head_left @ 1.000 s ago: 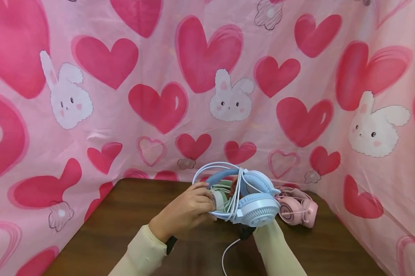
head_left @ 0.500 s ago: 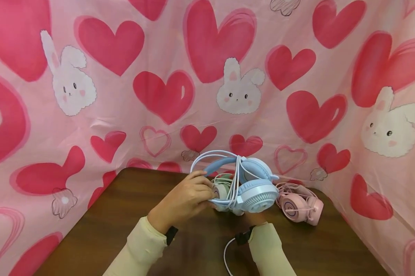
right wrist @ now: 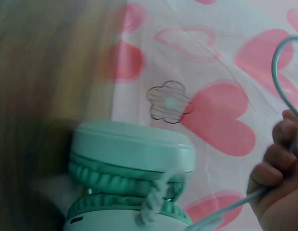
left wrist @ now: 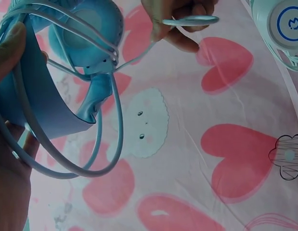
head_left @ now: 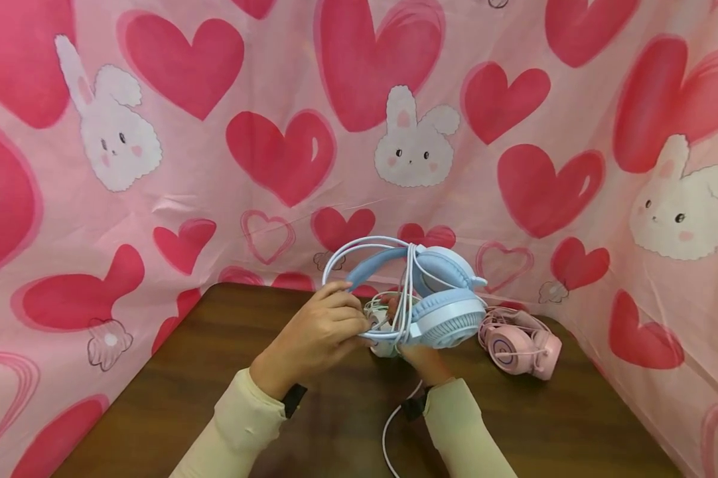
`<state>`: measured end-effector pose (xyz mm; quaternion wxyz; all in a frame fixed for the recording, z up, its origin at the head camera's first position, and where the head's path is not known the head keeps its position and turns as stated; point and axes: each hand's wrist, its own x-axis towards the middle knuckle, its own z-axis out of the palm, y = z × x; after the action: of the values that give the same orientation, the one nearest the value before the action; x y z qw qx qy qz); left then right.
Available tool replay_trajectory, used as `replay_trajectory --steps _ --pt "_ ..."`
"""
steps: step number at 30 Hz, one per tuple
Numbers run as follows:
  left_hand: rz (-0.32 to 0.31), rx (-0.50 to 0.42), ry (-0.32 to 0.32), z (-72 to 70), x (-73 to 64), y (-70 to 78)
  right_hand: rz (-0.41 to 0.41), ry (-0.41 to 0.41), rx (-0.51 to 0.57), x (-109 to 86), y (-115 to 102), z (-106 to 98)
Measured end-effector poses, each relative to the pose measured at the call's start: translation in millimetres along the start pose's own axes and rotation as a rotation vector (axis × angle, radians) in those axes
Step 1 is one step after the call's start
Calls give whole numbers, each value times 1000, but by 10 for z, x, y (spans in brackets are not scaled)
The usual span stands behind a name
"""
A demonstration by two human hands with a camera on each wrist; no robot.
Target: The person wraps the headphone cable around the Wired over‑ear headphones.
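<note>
My left hand (head_left: pixel 317 335) grips the headband of light-blue headphones (head_left: pixel 448 318), holding them up over the table with the earcups to the right. Pale cable loops (left wrist: pixel 76 168) wrap the band and earcups. Past the headphones, partly hidden by them in the head view, is my right hand (head_left: pixel 425 362). Its curled fingers (right wrist: pixel 269 175) pinch a thin cable (right wrist: pixel 278 82); in the left wrist view this cable runs to the blue headphones. Pale green-and-white headphones (right wrist: pixel 134 149) stand close by, mostly behind the blue pair in the head view.
Pink headphones (head_left: pixel 514 352) with bundled cable rest at the right of the dark wooden table (head_left: pixel 215 378). A heart-and-rabbit cloth (head_left: pixel 281 153) hangs behind and beside it. A white cord (head_left: pixel 385 431) trails from the black strap (head_left: pixel 415 406) on my right wrist.
The blue headphones have risen slightly in my left hand. My right forearm has moved left and my right hand now sits behind the headphones' band. The head view has tilted down.
</note>
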<state>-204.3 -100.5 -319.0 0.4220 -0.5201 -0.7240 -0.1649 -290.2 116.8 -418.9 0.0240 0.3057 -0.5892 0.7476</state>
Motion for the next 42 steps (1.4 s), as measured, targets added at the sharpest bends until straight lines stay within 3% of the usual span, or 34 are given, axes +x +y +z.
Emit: replay_trajectory --steps 1,2,3,5,8,10,16,21,22,24,28,32,35,38,42 --pt "-1 2 1 -8 4 1 -30 -42 118 72 21 27" --pt "-1 4 1 -16 9 2 -52 -76 151 122 28 48" --pt "0 5 3 -23 14 2 -94 -98 17 141 26 62" --pt "6 6 8 -34 25 7 -179 -89 -416 131 71 54" --pt "20 5 13 -47 36 22 -272 -92 -857 95 86 81" --pt "31 4 20 -53 42 34 -303 -89 -1006 81 110 95" --pt "51 11 45 -73 55 62 -219 -210 -943 76 193 98" --pt "54 15 45 -85 70 68 -353 -268 -910 37 195 77" --pt "51 15 44 -88 71 67 -357 -278 -864 24 192 69" --pt "46 11 47 -93 70 64 -334 -290 -805 13 191 66" --pt "39 7 50 -103 64 57 -200 -276 -638 14 184 77" --pt "32 11 55 -113 62 52 -158 -263 -575 33 152 113" --pt "34 1 62 -118 59 54 -150 -231 -674 41 154 125" --pt "42 -7 71 -126 63 61 -143 -260 -785 47 186 125" --pt "41 -2 94 -148 67 73 -198 -401 -948 17 233 126"
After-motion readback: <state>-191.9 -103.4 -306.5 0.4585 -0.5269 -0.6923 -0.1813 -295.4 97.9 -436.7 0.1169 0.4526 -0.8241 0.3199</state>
